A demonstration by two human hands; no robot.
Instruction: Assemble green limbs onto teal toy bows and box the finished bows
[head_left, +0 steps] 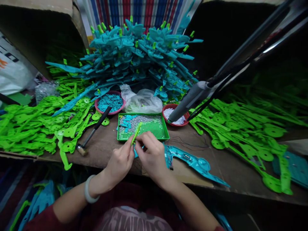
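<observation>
My left hand [121,162] is closed, pinching a thin bright-green plastic piece [137,131] that points up and away over the tray. Right beside it my right hand [153,157] is closed too, its fingertips bent inward close to the lower end of that piece. Whatever lies between those fingertips is hidden. Under and to the right of my hands lies a blue curved plastic shell [191,160], hollow side up, with thin wires and small parts inside. A green perforated tray [154,130] just beyond my hands holds many small metal bits and several blue tabs.
A hammer [95,130] lies left of the tray. Behind stand a pink basket [124,104] of blue pieces, a plastic bag [144,101] and a red basket [164,112] of white pieces. Green parts [240,128] pile at both sides, blue ones [141,57] behind. A grey tool [192,99] hangs at right.
</observation>
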